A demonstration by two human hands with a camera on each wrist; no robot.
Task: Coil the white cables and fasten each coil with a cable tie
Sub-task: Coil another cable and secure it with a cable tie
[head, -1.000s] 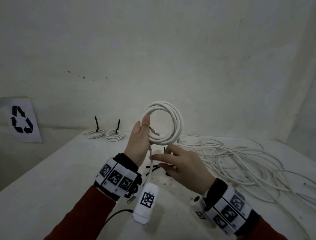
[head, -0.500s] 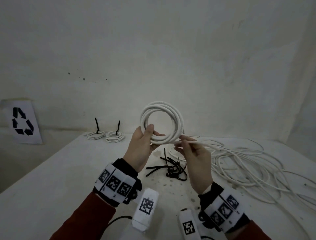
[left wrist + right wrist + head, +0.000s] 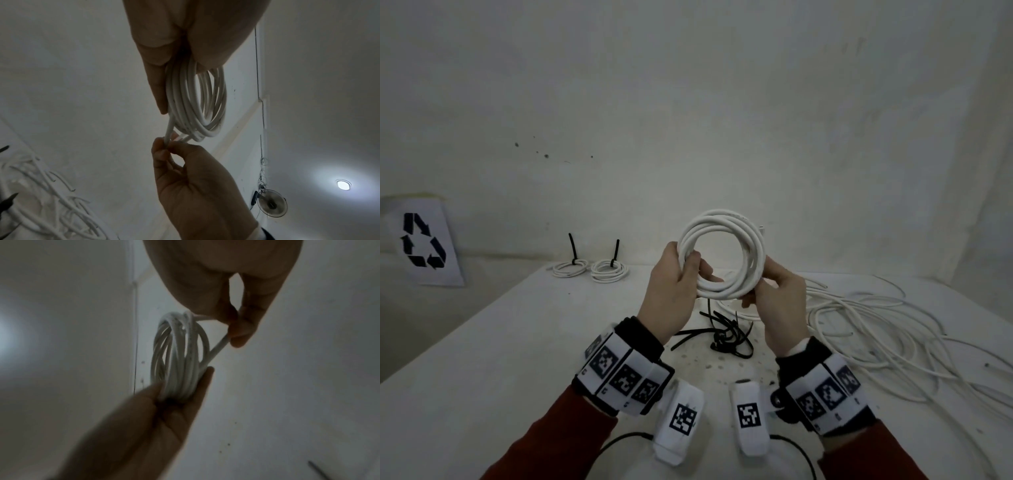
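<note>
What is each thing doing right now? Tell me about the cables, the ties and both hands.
Coil in hands: wound into loops, held up, no tie on it.
Left hand: grips the coil's left side.
Right hand: pinches the cable's loose end at the coil.
Two small coils: lying at the table's far edge, each tied.
Loose cables: uncoiled, sprawled on the table.
Black ties: unused, in a loose pile.

The right wrist view is soft with blur, so the coil [image 3: 180,360] shows no countable turns. The left hand [image 3: 678,287] covers the coil's left side, and the loose cables [image 3: 893,329] (a tangled heap) run off the head view's right edge.
</note>
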